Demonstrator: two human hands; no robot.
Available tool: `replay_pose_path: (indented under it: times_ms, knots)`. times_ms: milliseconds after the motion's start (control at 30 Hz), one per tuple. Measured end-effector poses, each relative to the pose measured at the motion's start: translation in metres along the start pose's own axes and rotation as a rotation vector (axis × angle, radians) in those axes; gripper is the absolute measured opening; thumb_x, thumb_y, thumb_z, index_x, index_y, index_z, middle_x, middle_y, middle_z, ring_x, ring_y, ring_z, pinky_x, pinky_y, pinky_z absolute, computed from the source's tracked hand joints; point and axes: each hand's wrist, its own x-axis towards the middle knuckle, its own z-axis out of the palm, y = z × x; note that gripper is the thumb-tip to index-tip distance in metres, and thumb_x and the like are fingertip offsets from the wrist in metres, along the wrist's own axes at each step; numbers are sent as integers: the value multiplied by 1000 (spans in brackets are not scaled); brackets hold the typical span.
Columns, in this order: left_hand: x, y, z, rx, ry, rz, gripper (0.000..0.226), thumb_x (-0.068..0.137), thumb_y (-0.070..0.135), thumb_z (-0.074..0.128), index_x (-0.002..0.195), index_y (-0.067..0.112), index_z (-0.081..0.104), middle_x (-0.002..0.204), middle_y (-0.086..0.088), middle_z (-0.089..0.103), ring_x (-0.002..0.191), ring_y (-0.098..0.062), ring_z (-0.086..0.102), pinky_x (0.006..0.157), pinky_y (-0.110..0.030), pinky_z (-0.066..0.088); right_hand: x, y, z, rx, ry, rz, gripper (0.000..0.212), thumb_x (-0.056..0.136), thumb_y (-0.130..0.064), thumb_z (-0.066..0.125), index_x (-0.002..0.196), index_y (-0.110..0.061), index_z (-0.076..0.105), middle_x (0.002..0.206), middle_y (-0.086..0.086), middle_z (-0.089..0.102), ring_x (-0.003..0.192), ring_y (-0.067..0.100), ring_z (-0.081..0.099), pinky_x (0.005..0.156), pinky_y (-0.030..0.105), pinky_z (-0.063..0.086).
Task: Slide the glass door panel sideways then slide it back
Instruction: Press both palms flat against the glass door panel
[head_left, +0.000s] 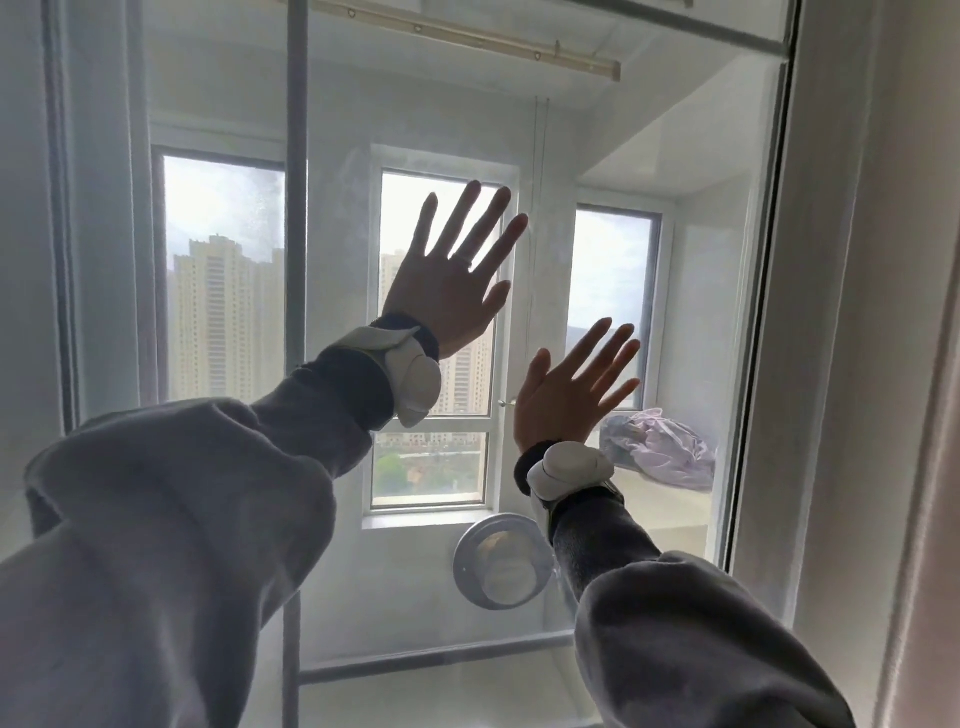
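The glass door panel (675, 156) fills most of the head view, with its grey frame edge (763, 312) close to the wall on the right. My left hand (447, 280) lies flat against the glass, fingers spread, at mid height. My right hand (566, 395) is also flat on the glass with fingers apart, lower and to the right of the left one. Both wrists carry white devices over grey sleeves. Neither hand holds anything.
A grey vertical bar (296, 260) of another panel stands left of my hands. Behind the glass is a balcony with windows (436, 441), a ceiling drying rack (467, 36), a plastic bag (660, 447) on a ledge and a round metal fitting (498, 561).
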Motion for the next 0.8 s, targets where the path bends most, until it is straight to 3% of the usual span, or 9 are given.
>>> replay_pose_path:
  times_ms: [300,467,633,800]
  knots:
    - [-2,-1,-1,43,-10,-4,64,93,48,5,153,25,2,163,-4,2,149,-29,0,117,-54,-3,-5,2,3,-6,23,-28,72,92,-53,-3,149,-12,13,158,15,12,145,33,8,115,55,4]
    - [-2,-4,-3,62,0,-1,62,95,46,7,153,25,2,163,-3,1,149,-28,-1,117,-52,-4,-3,0,7,7,69,-23,66,92,-48,28,148,-13,20,157,14,18,145,32,12,115,56,8]
    - [-4,-5,-3,50,-24,-16,62,95,47,9,153,26,2,163,-3,1,149,-28,-1,119,-54,-1,-7,-1,8,14,84,-34,65,93,-46,28,148,-12,21,156,15,20,144,33,15,115,53,4]
    - [-5,-8,-1,51,-30,-35,61,95,47,12,153,27,4,163,-2,3,149,-27,1,118,-56,5,-9,-3,11,33,96,-47,65,95,-48,15,148,-12,22,156,15,21,144,33,16,115,51,1]
